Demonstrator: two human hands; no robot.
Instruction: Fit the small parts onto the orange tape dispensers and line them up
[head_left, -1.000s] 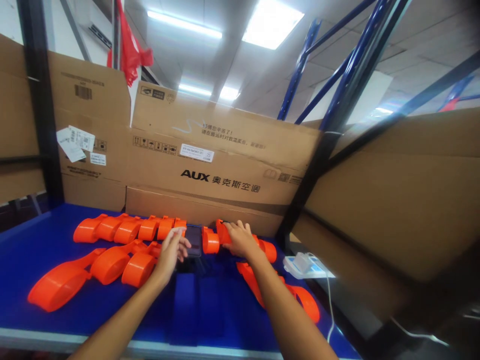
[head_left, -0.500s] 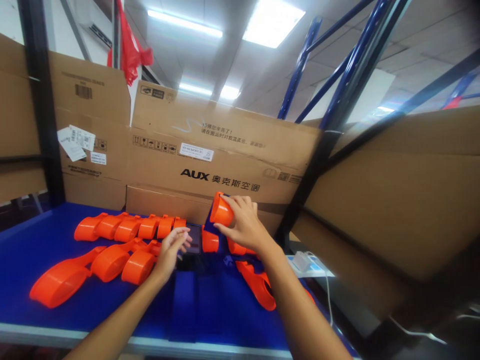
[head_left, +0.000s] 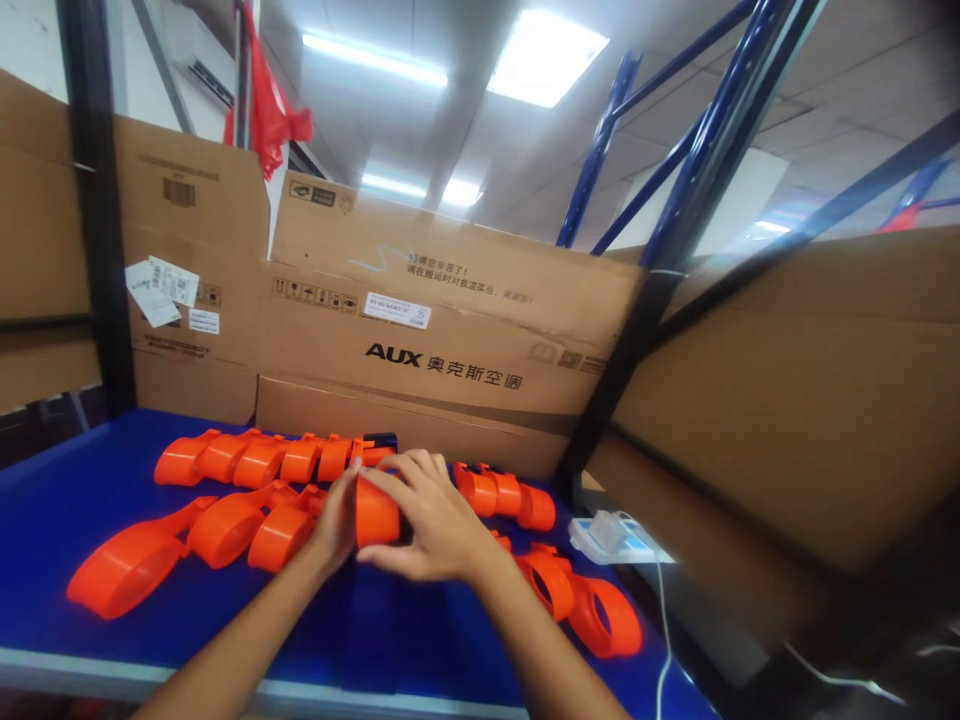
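The round orange plastic piece (head_left: 375, 512) shows only a curved side — the right hand (head_left: 427, 525) covers its right part, the left hand (head_left: 339, 520) its left edge. Behind that piece, a dark flat object (head_left: 382, 438) peeks out, too hidden to identify.

At the frame's centre the held plastic piece (head_left: 375, 512) is bright orange, like the rows of pieces (head_left: 259, 462) at lower left on the deep blue table (head_left: 60, 510). Brown cardboard boxes (head_left: 450, 330) with black print fill the middle; a red cloth (head_left: 262, 105) hangs at upper left
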